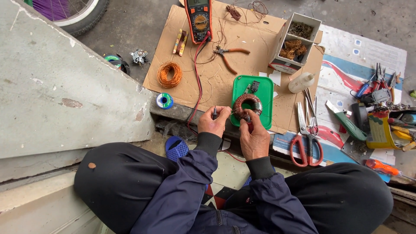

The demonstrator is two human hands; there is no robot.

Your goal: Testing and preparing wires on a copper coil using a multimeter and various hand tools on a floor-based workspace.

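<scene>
A copper-wound ring coil (247, 104) lies in a green tray (267, 93) on a sheet of cardboard (216, 73). My left hand (213, 123) pinches a black meter probe and a thin wire lead just left of the coil. My right hand (255, 138) grips a red probe, its tip touching the coil's near edge. Red and black leads run up to an orange multimeter (199, 19) at the top of the cardboard.
A loose copper wire coil (169, 74), solder reel (164, 100), pliers (229, 54) and a white box of wire scraps (294, 42) are on the cardboard. Red-handled scissors (306, 145), a squeeze bottle (300, 82) and several hand tools (377, 86) lie right. A concrete slab (56, 86) is left.
</scene>
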